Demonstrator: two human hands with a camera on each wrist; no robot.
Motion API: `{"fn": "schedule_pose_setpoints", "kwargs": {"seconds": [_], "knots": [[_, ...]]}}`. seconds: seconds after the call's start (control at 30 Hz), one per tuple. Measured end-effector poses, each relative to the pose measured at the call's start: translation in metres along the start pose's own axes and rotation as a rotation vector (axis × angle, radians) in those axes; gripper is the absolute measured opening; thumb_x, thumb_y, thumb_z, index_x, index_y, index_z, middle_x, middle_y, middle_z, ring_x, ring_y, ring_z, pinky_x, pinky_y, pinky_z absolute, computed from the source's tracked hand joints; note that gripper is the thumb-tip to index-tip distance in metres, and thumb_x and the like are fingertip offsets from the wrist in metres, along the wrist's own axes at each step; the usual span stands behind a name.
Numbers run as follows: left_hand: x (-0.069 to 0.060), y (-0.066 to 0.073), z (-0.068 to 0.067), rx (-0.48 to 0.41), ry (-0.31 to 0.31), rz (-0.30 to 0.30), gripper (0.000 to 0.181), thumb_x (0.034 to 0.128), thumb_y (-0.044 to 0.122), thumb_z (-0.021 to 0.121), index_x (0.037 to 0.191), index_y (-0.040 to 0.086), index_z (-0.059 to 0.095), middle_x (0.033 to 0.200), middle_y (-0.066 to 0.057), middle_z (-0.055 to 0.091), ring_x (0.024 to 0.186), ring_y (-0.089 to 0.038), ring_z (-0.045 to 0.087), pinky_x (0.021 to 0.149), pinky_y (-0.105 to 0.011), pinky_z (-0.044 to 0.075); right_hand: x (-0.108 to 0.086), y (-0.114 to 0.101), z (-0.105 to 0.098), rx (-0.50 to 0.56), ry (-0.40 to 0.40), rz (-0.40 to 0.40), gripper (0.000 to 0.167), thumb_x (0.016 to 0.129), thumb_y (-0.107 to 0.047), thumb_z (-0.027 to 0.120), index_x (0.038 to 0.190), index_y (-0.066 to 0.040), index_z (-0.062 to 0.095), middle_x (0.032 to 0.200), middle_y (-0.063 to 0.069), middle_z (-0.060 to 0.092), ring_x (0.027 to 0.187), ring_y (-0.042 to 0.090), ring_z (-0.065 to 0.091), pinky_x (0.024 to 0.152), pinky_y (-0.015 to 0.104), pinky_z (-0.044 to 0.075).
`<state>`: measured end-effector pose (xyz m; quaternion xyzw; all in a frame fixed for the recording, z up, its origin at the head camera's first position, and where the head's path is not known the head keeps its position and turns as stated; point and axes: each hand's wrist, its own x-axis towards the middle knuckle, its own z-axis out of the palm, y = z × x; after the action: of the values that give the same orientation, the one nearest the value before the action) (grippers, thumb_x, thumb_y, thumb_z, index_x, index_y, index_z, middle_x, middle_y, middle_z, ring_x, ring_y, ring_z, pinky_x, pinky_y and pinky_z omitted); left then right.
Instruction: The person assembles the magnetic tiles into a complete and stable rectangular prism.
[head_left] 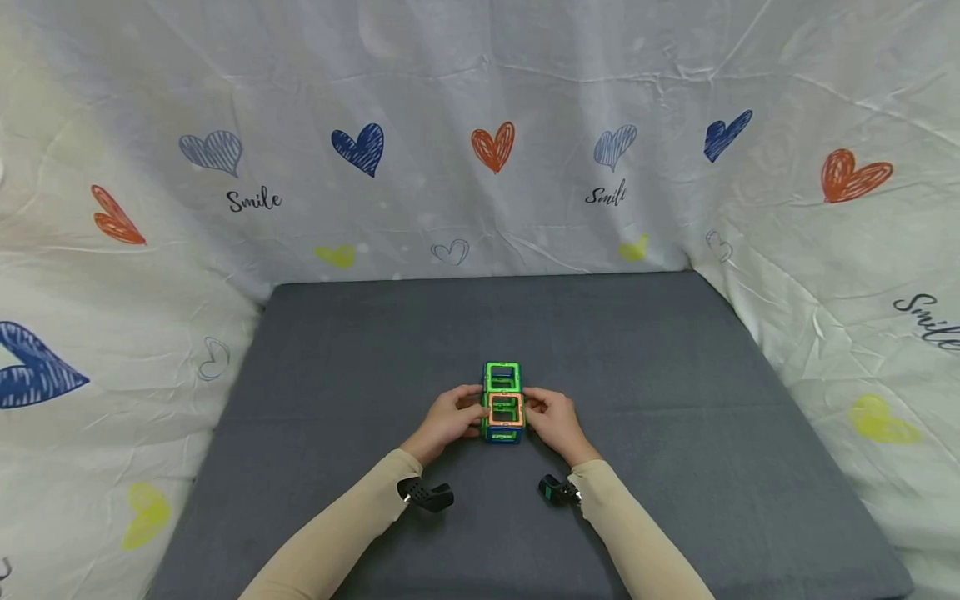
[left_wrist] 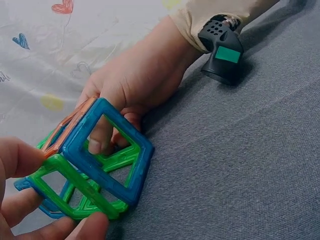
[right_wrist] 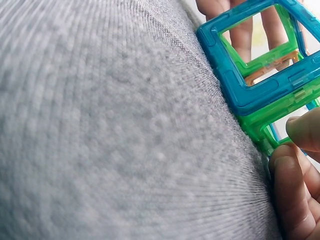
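Observation:
A small structure of magnetic tiles (head_left: pixel 504 433), with open square frames in green, blue and orange, sits on the grey cloth between the two hands. In the head view, an orange frame tops its near part and a green frame its far part. My left hand (head_left: pixel 450 419) holds the left side; the left wrist view shows its thumb (left_wrist: pixel 22 157) by the orange and green corner and its fingers lower down. From the right, my right hand (head_left: pixel 557 423) grips the structure, its thumb (right_wrist: pixel 306 131) and fingers (right_wrist: pixel 292 192) at a green tile in the right wrist view.
Grey cloth (head_left: pixel 360 358) covers the table. A white curtain (head_left: pixel 420 208) printed with hearts and words hangs behind and along both sides. Each wrist wears a black camera band, the left one (head_left: pixel 426 494) and the right one (head_left: pixel 558 491).

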<state>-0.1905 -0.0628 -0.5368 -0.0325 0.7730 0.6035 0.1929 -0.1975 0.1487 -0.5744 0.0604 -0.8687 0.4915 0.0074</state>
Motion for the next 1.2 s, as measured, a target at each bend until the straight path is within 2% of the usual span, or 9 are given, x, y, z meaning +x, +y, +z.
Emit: {"fn": "schedule_pose_setpoints", "kwargs": {"seconds": [0.23,0.4,0.53,0.6,0.73,0.87,0.97,1.07,1.2], "knots": [[0.004,-0.001,0.001,0.005,-0.01,0.003,0.054,0.0931,0.017,0.066,0.145,0.004,0.055,0.131,-0.02,0.066,0.091,-0.019,0.068,0.077,-0.038,0.062,0.0,0.004,-0.002,0.006,-0.004,0.015,0.032,0.094,-0.003,0.064,0.124,0.004,0.071,0.092,0.014,0.072,0.067,0.007,0.057,0.058,0.021,0.048],[0.014,0.002,-0.002,-0.007,0.054,0.002,0.048,0.0954,0.019,0.063,0.141,0.006,0.058,0.127,-0.018,0.068,0.091,-0.019,0.066,0.073,-0.034,0.06,-0.005,0.004,-0.008,0.102,-0.056,0.047,0.034,0.096,-0.002,0.061,0.129,0.004,0.067,0.095,0.016,0.071,0.068,0.009,0.061,0.061,0.025,0.054],[0.028,0.007,-0.004,-0.001,0.105,0.018,0.045,0.0983,0.023,0.061,0.141,0.009,0.058,0.132,-0.017,0.066,0.103,-0.024,0.066,0.08,-0.036,0.06,-0.017,-0.001,-0.015,0.266,-0.071,0.177,0.034,0.097,-0.002,0.059,0.13,0.003,0.065,0.095,0.019,0.073,0.072,0.014,0.068,0.064,0.028,0.06],[0.036,0.009,-0.006,0.034,0.113,0.05,0.045,0.0998,0.024,0.059,0.142,0.009,0.058,0.136,-0.016,0.064,0.112,-0.028,0.065,0.089,-0.042,0.059,-0.026,-0.005,-0.017,0.341,-0.064,0.258,0.033,0.099,-0.003,0.058,0.131,0.004,0.064,0.093,0.02,0.073,0.071,0.015,0.069,0.063,0.029,0.061],[0.049,0.015,-0.011,0.111,0.087,0.116,0.044,0.1033,0.028,0.055,0.143,0.011,0.058,0.145,-0.014,0.059,0.132,-0.033,0.057,0.107,-0.052,0.049,-0.045,-0.015,-0.016,0.449,-0.113,0.369,0.039,0.103,-0.009,0.053,0.138,0.006,0.055,0.092,0.016,0.072,0.068,0.014,0.07,0.063,0.03,0.061],[0.059,0.023,-0.013,0.115,0.014,0.135,0.045,0.1064,0.034,0.049,0.145,0.013,0.057,0.148,-0.012,0.057,0.141,-0.033,0.049,0.117,-0.055,0.039,-0.058,-0.021,-0.011,0.542,-0.238,0.389,0.051,0.106,-0.015,0.048,0.151,0.007,0.036,0.1,0.018,0.073,0.071,0.013,0.073,0.067,0.03,0.063],[0.064,0.027,-0.013,0.109,-0.03,0.133,0.046,0.1079,0.036,0.045,0.146,0.013,0.057,0.148,-0.011,0.058,0.143,-0.031,0.049,0.12,-0.054,0.036,-0.063,-0.024,-0.006,0.629,-0.287,0.392,0.059,0.107,-0.018,0.047,0.155,0.006,0.025,0.109,0.022,0.073,0.077,0.014,0.075,0.073,0.031,0.064],[0.066,0.028,-0.013,0.12,-0.042,0.128,0.046,0.1086,0.037,0.043,0.144,0.013,0.059,0.146,-0.01,0.06,0.143,-0.03,0.049,0.121,-0.052,0.035,-0.063,-0.026,-0.004,0.67,-0.266,0.395,0.061,0.106,-0.018,0.048,0.156,0.006,0.023,0.114,0.026,0.071,0.08,0.015,0.076,0.077,0.033,0.064],[0.065,0.026,-0.016,0.145,-0.027,0.136,0.046,0.1087,0.038,0.043,0.143,0.013,0.06,0.147,-0.009,0.059,0.144,-0.029,0.047,0.122,-0.052,0.034,-0.058,-0.026,-0.008,0.649,-0.197,0.408,0.058,0.106,-0.017,0.049,0.155,0.004,0.028,0.115,0.028,0.07,0.081,0.016,0.076,0.079,0.034,0.064]]}}
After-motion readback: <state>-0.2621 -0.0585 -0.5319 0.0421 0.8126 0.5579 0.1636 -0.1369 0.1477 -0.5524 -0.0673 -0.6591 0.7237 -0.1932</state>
